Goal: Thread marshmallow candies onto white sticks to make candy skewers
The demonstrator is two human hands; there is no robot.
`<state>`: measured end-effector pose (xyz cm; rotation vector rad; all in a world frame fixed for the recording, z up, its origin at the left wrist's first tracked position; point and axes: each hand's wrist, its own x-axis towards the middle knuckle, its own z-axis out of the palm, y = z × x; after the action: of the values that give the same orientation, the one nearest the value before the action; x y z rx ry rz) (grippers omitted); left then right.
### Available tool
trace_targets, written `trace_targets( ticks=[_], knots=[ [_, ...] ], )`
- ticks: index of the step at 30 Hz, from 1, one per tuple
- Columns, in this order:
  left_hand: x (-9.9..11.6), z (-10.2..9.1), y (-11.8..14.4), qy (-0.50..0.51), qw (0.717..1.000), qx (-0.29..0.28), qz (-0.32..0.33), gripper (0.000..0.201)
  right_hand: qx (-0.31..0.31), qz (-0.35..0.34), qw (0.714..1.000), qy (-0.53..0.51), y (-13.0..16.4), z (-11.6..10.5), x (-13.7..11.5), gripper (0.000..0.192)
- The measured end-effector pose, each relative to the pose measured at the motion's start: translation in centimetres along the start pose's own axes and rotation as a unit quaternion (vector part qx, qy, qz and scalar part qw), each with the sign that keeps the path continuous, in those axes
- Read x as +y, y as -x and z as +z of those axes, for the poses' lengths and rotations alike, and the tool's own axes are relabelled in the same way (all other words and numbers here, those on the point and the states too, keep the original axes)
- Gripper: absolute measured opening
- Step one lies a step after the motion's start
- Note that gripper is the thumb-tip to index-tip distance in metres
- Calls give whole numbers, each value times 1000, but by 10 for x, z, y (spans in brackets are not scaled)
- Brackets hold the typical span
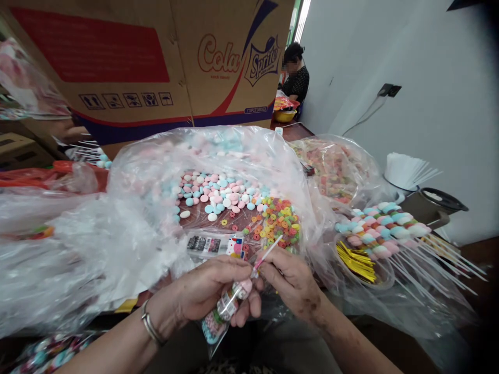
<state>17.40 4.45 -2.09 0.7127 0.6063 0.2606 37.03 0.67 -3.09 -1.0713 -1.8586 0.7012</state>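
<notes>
Grasps a wrapped candy skewer (226,306) with both hands at once, just on the near side of a flat packet (208,244) on the table (200,219). Closes the left hand (210,283) around the upper part of the candy, pinching near its top with thumb and forefinger and curling the other fingers beneath. Pinches with the right hand (292,280) at the base of the white stick (274,246), beside a bit of pink (258,265). Cannot make out the exact contact under the right fingertips.

Keeps the skewer tilted: out of the grip toward the upper right with the stick, down toward the lower left with the candy and the loose end of the clear wrapper (212,349). Leaves the lower candy, pale blue and pink, outside the left fingers and in plain sight. Wears a bracelet (150,324) on the left wrist.

Faces, beyond the grip, a heap of round candies (230,197) in pink, blue and white, with ring candies (286,221) touching it on the right, both within a large clear bag (202,143). Has well to the right a stack of candy skewers (384,226), near some gold strips (354,262) in a clear bowl (390,281). Looks past everything toward a cardboard box (136,52).
</notes>
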Motion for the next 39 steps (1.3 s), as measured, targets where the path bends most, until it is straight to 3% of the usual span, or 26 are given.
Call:
trace_targets(
  ticks=[6,8,10,12,14,18,20,22,23,26,28,30,31,33,34,36,39],
  knots=[
    [5,3,4,-84,996,34,10,31,30,2,998,57,5,5,-2,22],
    [4,3,4,-99,993,60,13,34,87,-43,984,148,9,3,-3,20],
    [4,3,5,-103,992,76,15,34,124,-130,946,271,12,-1,-7,19],
    [4,5,6,-110,991,74,8,32,86,-214,902,366,14,-4,-13,30],
    [5,8,6,-117,991,66,-12,30,7,-260,877,403,15,-7,-19,39],
    [6,12,8,-140,988,49,-45,33,-58,-275,869,407,13,-11,-28,36],
    [5,13,7,-202,978,43,-36,35,-92,-257,870,410,12,-14,-28,28],
    [0,14,5,-322,943,71,36,32,-114,-222,877,410,12,-16,-27,20],
    [-2,15,3,-393,909,99,102,27,-119,-198,883,409,12,-16,-26,18],
    [-10,21,-2,-564,749,161,309,14,-127,-136,899,397,14,-16,-25,19],
    [-10,24,-4,-625,667,152,377,18,-117,-121,911,376,15,-21,-25,22],
    [-5,26,-2,-641,640,147,397,21,-67,-123,924,356,17,-37,-22,25],
    [-2,26,-1,-633,649,154,393,21,-36,-110,927,357,19,-49,-19,27],
    [4,22,4,-588,706,178,352,23,4,-20,915,403,24,-80,-9,28],
    [6,20,7,-554,745,191,319,25,4,60,890,452,27,-97,-2,29],
    [7,14,11,-468,816,215,262,31,-78,258,793,546,33,-126,12,27],
    [6,11,12,-364,876,221,225,33,-113,344,733,576,42,-148,34,27]
  ],
)
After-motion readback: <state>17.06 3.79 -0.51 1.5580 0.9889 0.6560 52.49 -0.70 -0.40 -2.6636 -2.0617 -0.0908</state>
